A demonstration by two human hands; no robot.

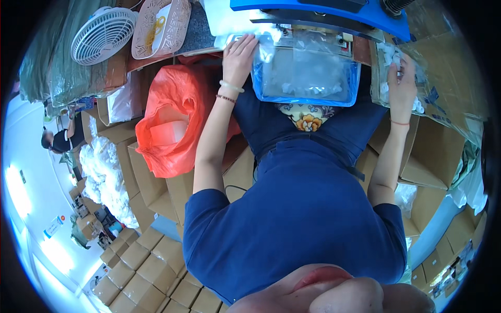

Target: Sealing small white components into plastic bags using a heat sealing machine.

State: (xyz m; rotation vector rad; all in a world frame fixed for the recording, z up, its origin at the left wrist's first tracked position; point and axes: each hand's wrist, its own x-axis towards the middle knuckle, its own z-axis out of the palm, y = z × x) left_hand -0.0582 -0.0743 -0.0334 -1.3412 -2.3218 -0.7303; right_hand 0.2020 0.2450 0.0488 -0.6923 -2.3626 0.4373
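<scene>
My left hand (pixel 241 51) lies at the table's front edge with its fingers stretched out flat over clear plastic bags (pixel 266 39). On the right, my right hand (pixel 402 78) reaches down into a carton (pixel 377 78) of small white pieces (pixel 387 53). Its thumb and fingers bend among the pieces with a gap between them; the tips are partly hidden. Between my hands, a blue-rimmed tray (pixel 308 100) rests above my lap. It holds clear plastic bags (pixel 315 68), and white pieces show through near its front.
A blue machine (pixel 323 11) stands beyond the tray. At the left are a white fan (pixel 104 36), a pale lattice basket (pixel 138 44) and a red plastic bag (pixel 169 112). Cartons (pixel 146 266) are stacked behind me. Another person (pixel 61 140) is far off at the left.
</scene>
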